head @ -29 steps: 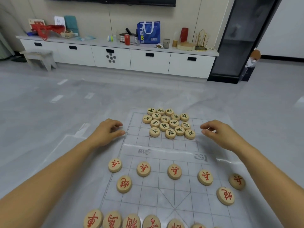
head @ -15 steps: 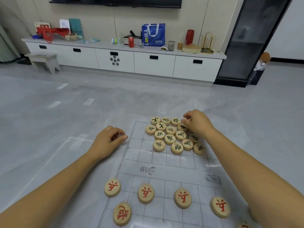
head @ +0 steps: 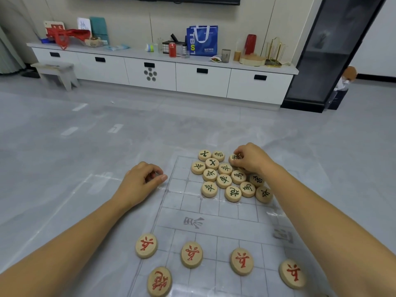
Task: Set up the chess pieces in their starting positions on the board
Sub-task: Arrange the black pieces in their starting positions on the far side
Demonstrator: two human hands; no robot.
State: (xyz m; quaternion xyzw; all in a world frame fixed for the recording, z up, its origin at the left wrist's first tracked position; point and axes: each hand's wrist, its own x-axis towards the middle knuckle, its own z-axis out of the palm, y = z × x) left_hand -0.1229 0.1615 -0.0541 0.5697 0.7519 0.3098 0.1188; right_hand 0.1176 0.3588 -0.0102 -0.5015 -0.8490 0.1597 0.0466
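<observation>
Reaching into a tight cluster of green-lettered pieces (head: 227, 176) at the far end of a clear plastic board (head: 214, 213) spread on the floor, a person's right hand (head: 251, 158) pinches one disc (head: 234, 157) at the cluster's far right corner between thumb and fingertips, while the left hand (head: 141, 183) rests loosely curled on the sheet's left margin, fingers drawn toward the thumb; whether anything lies inside that curl cannot be told. Four red-lettered pawns (head: 190, 254) and a red cannon (head: 159, 281) already stand on the near half, so the near side looks largely placed and the far side not yet begun. The pinched disc touches its neighbours, and the right forearm passes low over the cluster's right edge: lifting at a slant, or dragging the wrist back, could likely scatter adjacent discs off their squares. The thin sheet shows wrinkles and glare near the right arm, and a sliding hand might tug it and shift the red pieces too.
</observation>
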